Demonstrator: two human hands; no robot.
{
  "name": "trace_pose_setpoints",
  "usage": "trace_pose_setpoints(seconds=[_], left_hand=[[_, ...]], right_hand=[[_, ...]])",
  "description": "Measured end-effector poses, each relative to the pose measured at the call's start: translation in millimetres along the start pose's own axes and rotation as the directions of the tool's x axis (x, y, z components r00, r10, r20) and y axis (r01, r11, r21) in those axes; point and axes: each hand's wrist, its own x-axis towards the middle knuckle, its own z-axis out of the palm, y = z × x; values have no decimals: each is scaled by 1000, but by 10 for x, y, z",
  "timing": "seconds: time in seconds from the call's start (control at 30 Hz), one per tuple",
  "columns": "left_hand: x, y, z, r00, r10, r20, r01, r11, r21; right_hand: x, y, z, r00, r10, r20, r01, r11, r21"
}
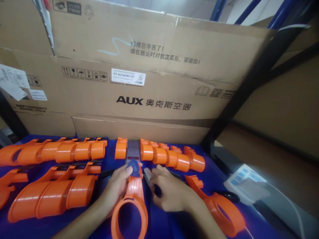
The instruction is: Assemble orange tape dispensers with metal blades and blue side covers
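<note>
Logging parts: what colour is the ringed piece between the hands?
Orange, best seen in the head view.

One head camera, looking forward and down
The view is taken from the person's head, above the near side of the blue surface [159, 222]. It faces the printed cardboard [159, 89] behind, which fills much of the upper part. The left hand [122, 179] and the right hand [170, 189] are quite near, low in the middle.
</note>
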Motion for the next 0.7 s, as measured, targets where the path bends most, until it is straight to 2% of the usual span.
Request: trace_pose_setpoints(seconds=[0.2,0.33,0.53,0.7], left_hand=[[-13,6,14,995,-21,94,15,998,63],[20,-10,-36,991,-37,131,22,993,115],[-8,-64,-127,976,-116,187,77,976,203],[-34,-95,-177,974,-171,151,126,956,266]], right_hand=[[5,-4,7,1000,6,17,-5,1000,-19],[12,4,3,1000,0,-16,0,1000,-5],[45,1,-17,982,137,-127,-134,990,32],[73,7,-65,957,189,-221,-160,977,142]])
